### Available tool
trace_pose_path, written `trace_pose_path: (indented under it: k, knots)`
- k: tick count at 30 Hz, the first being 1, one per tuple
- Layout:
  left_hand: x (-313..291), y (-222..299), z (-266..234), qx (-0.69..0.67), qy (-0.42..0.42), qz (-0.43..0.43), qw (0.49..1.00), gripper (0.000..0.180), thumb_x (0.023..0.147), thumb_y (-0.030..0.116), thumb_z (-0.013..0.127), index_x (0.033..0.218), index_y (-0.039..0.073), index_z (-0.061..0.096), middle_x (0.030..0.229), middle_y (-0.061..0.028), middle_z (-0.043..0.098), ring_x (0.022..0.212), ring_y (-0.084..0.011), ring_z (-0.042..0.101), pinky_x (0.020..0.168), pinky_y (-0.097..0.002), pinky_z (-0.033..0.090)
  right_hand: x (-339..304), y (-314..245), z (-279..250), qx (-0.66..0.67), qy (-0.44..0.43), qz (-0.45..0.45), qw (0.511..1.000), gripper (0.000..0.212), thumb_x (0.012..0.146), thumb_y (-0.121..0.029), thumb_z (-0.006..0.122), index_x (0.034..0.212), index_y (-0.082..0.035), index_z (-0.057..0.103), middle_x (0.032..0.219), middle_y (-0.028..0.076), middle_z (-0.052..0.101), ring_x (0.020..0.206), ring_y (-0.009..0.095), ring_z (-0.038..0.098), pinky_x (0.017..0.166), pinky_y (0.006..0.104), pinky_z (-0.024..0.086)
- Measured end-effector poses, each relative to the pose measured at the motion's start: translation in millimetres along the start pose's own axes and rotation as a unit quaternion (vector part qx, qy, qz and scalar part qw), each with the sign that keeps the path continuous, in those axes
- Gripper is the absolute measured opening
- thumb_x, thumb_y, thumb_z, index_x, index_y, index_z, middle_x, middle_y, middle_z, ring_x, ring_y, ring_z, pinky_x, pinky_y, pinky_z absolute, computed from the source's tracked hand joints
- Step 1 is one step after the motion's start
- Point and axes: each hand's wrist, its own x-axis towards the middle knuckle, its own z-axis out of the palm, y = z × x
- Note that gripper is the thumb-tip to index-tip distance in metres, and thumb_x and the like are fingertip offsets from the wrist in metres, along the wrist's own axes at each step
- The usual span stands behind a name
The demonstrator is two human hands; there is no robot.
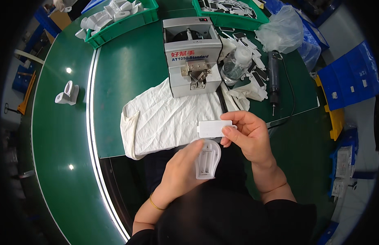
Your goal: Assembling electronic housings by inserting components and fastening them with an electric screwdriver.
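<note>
In my left hand [178, 168] is a white plastic housing [216, 157], its rounded end pointing away from me and its open battery compartment facing up. Thumb and fingers of my right hand [254, 136] pinch a flat white battery cover [210, 129] by its right end. This cover is held just beyond the housing, apart from the compartment. Both hands are at the near edge of the table, in front of a crumpled white cloth [169, 118]. The left fingers under the housing are partly hidden.
Behind the cloth stands a grey screw feeder [193, 55]. To its right are a clear pump bottle [234, 69], scattered white and black covers [259, 75] and a corded electric screwdriver [273, 73]. Green crates [124, 26] line the back. Another white housing [68, 94] sits far left.
</note>
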Motion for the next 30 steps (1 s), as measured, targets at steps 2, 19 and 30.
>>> trace_pose_path:
  k: [2,19,30]
  knots:
    - [-1,1,-2,-0.014,0.006,-0.026,1.0,0.098,0.054,0.013,0.092,0.138,0.001,0.043,0.129,-0.0197,0.058,0.113,-0.0358,0.061,0.091,-0.0399,0.052,0,0,0,-0.003,0.003,0.003,1.0,0.025,0.091,0.001,0.064,0.115,0.006,0.06,0.086,0.009,0.067,0.07,0.01,0.065,0.063,0.0227,0.055]
    - [7,-8,-19,-0.203,-0.105,-0.098,0.969,0.079,0.054,0.012,0.09,0.126,0.008,0.057,0.128,-0.012,0.056,0.11,-0.0289,0.057,0.097,-0.0355,0.045,14,13,-6,-0.071,-0.012,0.056,0.996,0.025,0.091,-0.01,0.069,0.112,0.0,0.06,0.081,-0.002,0.057,0.064,0.003,0.052,0.054,0.0179,0.041]
    - [10,-8,-20,-0.181,-0.08,-0.091,0.976,0.086,0.053,0.016,0.089,0.133,0.009,0.058,0.131,-0.0136,0.058,0.102,-0.028,0.055,0.097,-0.0335,0.039,13,11,-1,-0.165,-0.115,0.073,0.977,0.042,0.083,-0.001,0.075,0.12,0.002,0.056,0.095,0.003,0.067,0.086,0.007,0.063,0.074,0.0206,0.051]
